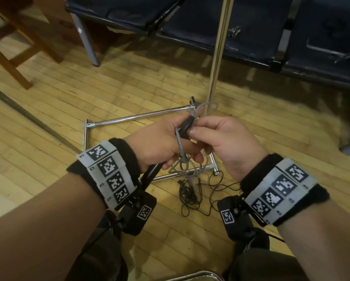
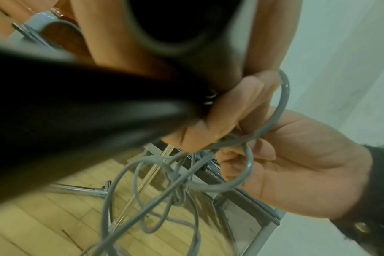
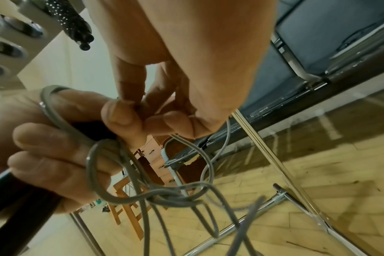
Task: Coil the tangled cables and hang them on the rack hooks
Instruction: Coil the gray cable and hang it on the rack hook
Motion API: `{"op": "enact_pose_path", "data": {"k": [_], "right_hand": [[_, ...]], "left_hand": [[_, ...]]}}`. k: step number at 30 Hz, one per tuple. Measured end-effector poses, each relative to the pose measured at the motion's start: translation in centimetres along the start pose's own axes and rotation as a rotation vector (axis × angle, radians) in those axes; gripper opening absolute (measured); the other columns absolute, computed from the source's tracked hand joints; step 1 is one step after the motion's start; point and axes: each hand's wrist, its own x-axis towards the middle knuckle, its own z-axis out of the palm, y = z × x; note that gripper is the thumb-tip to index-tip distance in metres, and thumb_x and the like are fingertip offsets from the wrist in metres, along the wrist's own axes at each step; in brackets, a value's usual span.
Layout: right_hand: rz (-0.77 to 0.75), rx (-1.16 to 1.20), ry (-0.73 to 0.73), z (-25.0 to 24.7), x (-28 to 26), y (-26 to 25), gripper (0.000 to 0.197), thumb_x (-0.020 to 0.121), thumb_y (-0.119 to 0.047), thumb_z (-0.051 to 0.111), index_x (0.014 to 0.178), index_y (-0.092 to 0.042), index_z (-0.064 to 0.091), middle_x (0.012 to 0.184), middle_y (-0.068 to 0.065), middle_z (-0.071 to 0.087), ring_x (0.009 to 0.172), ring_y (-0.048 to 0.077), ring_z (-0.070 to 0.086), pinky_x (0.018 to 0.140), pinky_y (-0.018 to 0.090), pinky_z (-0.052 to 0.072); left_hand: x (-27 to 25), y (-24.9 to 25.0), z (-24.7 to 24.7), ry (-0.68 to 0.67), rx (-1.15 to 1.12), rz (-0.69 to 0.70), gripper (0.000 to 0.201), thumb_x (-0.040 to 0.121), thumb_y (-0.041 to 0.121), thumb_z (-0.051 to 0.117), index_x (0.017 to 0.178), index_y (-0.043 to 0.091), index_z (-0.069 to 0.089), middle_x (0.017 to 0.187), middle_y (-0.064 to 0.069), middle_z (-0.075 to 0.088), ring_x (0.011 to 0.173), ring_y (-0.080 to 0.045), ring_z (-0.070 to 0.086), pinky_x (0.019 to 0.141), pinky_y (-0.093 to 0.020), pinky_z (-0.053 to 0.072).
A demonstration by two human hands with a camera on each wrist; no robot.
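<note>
A grey cable runs across my left hand, which grips it together with a black rod-shaped object. Its tangled loops hang below both hands. My right hand pinches a strand of the cable at the rod's upper end. In the right wrist view the right hand's thumb and fingertips squeeze the grey cable beside the left hand. The left wrist view shows the black rod, cable loops and right hand. A thin black cable lies tangled on the floor. No rack hooks are in view.
The chrome rack's pole rises from its rectangular base on the wooden floor, just beyond my hands. A row of dark blue seats stands behind it. Wooden furniture is at far left. A metal rim shows at the bottom edge.
</note>
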Motion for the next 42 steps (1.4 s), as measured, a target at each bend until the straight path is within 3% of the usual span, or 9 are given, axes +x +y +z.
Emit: {"op": "enact_pose_path", "data": {"k": [2,8,13,17,21,27,31,36,42], "right_hand": [[-0.047,0.066,0.049,-1.0,0.1,-0.5,0.012,0.099,-0.01,0.062,0.098,-0.007,0.074,0.081,0.005,0.073,0.061,0.012,0.059,0.053,0.027,0.046],[-0.036,0.682,0.412,-7.6,1.5,-2.2,0.025,0.104,-0.027,0.054,0.123,-0.014,0.062,0.09,-0.001,0.07,0.058,0.01,0.055,0.052,0.026,0.047],[0.16,0.271,0.113,-2.1,0.5,0.5,0.027,0.103,-0.031,0.059,0.114,-0.009,0.07,0.104,0.007,0.073,0.056,0.014,0.054,0.049,0.028,0.046],[0.125,0.379,0.098,-1.3,0.8,0.5,0.028,0.106,-0.02,0.054,0.117,0.001,0.067,0.099,0.013,0.073,0.06,0.021,0.059,0.055,0.034,0.052],[0.127,0.396,0.026,-1.3,0.6,0.4,0.017,0.101,-0.015,0.06,0.114,-0.006,0.066,0.105,0.015,0.076,0.057,0.02,0.06,0.05,0.031,0.054],[0.121,0.401,0.266,-2.7,1.5,0.0,0.017,0.094,0.002,0.058,0.098,-0.012,0.066,0.078,0.004,0.065,0.058,0.016,0.057,0.051,0.028,0.047],[0.136,0.119,0.188,-1.8,1.6,1.2,0.014,0.096,-0.01,0.066,0.109,-0.015,0.066,0.102,0.007,0.07,0.077,0.021,0.068,0.067,0.035,0.057],[0.139,-0.164,-0.071,1.4,1.7,2.4,0.041,0.086,-0.034,0.082,0.121,-0.028,0.062,0.113,-0.001,0.073,0.103,0.015,0.07,0.092,0.04,0.055],[-0.019,-0.368,-0.002,1.4,2.1,2.0,0.009,0.096,-0.025,0.07,0.1,-0.032,0.071,0.099,-0.011,0.072,0.091,0.006,0.066,0.083,0.031,0.052]], "left_hand": [[-0.2,0.0,-0.3,0.011,0.044,-0.044,0.061,0.093,0.006,0.075,0.139,0.043,0.059,0.093,-0.017,0.079,0.036,-0.01,0.047,0.033,-0.019,0.038],[-0.9,-0.3,-1.0,0.097,0.174,-0.117,0.055,0.093,0.023,0.073,0.14,0.044,0.055,0.097,-0.008,0.081,0.041,-0.009,0.046,0.038,-0.021,0.039],[-0.3,0.4,-0.4,0.087,0.084,-0.014,0.05,0.101,0.008,0.067,0.141,0.038,0.061,0.091,-0.013,0.078,0.037,-0.009,0.045,0.035,-0.019,0.037],[-0.3,0.9,-0.5,0.067,0.089,0.003,0.054,0.096,0.009,0.071,0.144,0.033,0.06,0.091,-0.015,0.078,0.036,-0.01,0.044,0.033,-0.019,0.036],[-0.9,1.1,-0.9,0.038,0.137,-0.032,0.061,0.097,0.005,0.073,0.148,0.036,0.057,0.088,-0.011,0.08,0.036,-0.01,0.044,0.034,-0.019,0.037],[-1.9,1.8,-2.0,0.21,0.194,-0.09,0.053,0.1,0.015,0.07,0.142,0.046,0.059,0.109,0.001,0.082,0.041,-0.009,0.047,0.039,-0.021,0.042],[-2.6,2.2,-1.7,0.24,0.327,-0.09,0.05,0.102,0.02,0.068,0.137,0.055,0.063,0.113,0.01,0.079,0.042,-0.009,0.049,0.042,-0.025,0.046],[-3.4,3.0,-1.4,0.195,0.397,-0.028,0.049,0.103,0.021,0.067,0.138,0.055,0.063,0.113,0.021,0.077,0.043,-0.01,0.052,0.042,-0.024,0.048],[-4.2,2.9,-2.4,0.41,0.322,0.125,0.032,0.103,0.029,0.063,0.129,0.048,0.068,0.107,0.006,0.08,0.046,-0.01,0.052,0.043,-0.024,0.045]]}}
